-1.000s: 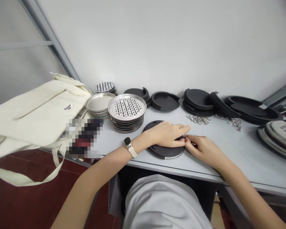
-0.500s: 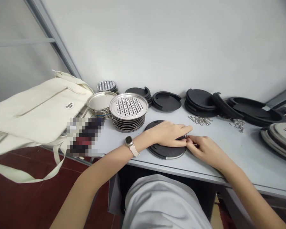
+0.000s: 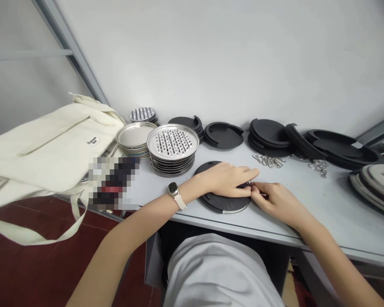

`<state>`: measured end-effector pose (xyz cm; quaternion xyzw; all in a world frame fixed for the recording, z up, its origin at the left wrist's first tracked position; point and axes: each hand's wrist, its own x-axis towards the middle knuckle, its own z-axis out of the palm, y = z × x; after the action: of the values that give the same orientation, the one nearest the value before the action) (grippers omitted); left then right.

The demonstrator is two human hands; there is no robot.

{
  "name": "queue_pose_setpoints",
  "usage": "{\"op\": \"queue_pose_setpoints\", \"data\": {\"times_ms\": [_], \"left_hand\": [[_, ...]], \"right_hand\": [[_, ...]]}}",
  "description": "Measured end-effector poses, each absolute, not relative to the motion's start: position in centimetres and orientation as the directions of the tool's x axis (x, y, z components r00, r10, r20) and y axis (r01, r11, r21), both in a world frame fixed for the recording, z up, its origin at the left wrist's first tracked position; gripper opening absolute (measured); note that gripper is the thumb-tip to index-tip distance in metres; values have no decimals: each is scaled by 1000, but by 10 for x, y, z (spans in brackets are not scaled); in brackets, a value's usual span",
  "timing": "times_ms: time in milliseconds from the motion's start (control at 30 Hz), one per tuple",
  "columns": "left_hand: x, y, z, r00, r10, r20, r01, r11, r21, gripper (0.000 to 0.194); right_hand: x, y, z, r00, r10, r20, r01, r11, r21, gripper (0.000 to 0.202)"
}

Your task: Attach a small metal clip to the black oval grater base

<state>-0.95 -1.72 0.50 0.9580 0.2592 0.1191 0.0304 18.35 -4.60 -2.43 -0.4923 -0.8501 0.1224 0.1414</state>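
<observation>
A round black holder (image 3: 222, 204) lies on the table in front of me, with a strip of silvery rim showing along its near edge. My left hand (image 3: 228, 179) lies over it, fingers bent and gripping its right side. At that same edge, the fingertips of my right hand (image 3: 272, 197) pinch a small metal wire clip (image 3: 251, 183), touching the left fingertips. Most of the clip is hidden by the fingers. Similar metal clips (image 3: 269, 160) lie in a loose pile behind my hands.
Left of the holder stand a stack of round metal graters (image 3: 173, 143) and a stack of plain metal discs (image 3: 136, 135). More black holders (image 3: 224, 135) line the wall. A cream bag (image 3: 51, 145) occupies the left end; pale grater discs (image 3: 376, 179) are stacked far right.
Both hands stay at the holder's right edge with almost no movement. The right fingertips and the clip shift very slightly.
</observation>
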Motion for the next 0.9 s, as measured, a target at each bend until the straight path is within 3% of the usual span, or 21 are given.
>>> {"op": "queue_pose_setpoints", "data": {"times_ms": [900], "left_hand": [[-9, -20, 6, 829, 515, 218, 508, -856, 92, 27]], "right_hand": [[183, -48, -23, -469, 877, 108, 801, 473, -367, 33]]}}
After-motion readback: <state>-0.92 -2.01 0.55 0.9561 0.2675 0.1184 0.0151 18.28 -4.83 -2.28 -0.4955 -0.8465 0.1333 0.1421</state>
